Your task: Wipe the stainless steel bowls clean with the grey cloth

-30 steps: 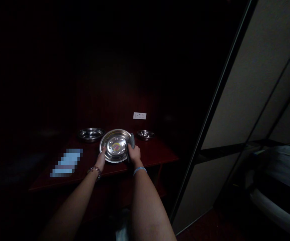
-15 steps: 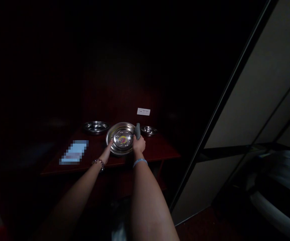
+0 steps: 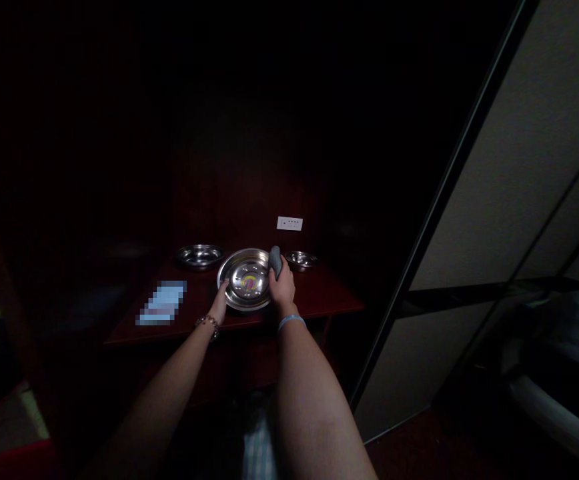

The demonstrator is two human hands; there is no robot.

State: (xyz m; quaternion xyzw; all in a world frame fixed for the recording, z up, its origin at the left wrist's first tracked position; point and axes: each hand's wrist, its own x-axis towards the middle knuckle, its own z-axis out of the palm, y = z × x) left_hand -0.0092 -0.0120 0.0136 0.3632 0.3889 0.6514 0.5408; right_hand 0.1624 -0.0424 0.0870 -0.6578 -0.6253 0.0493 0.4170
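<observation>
A round stainless steel basin [image 3: 242, 293] with a yellow label in its middle is tilted toward me above the front of the dark red desk. My left hand [image 3: 219, 304] grips its left rim, thumb on the inside and fingers hidden behind. A grey sponge [image 3: 275, 261] is held in my right hand [image 3: 283, 283] against the basin's right rim. Behind on the left sits an oval steel dish [image 3: 200, 255]. A smaller steel bowl [image 3: 301, 260] rests just beyond my right hand.
A pale blue, blurred-out rectangle [image 3: 162, 303] lies on the desk [image 3: 319, 301] at the left. A white socket panel [image 3: 289, 223] is on the back wall. To the right a pale panel [image 3: 469, 220] with a dark metal edge leans across, and a grey seat-like shape [image 3: 564, 400] stands beyond.
The view has shifted slightly, so the desk items appear a little further right. The sponge in my right hand has turned somewhat at the basin's rim. Both hands keep their holds.
</observation>
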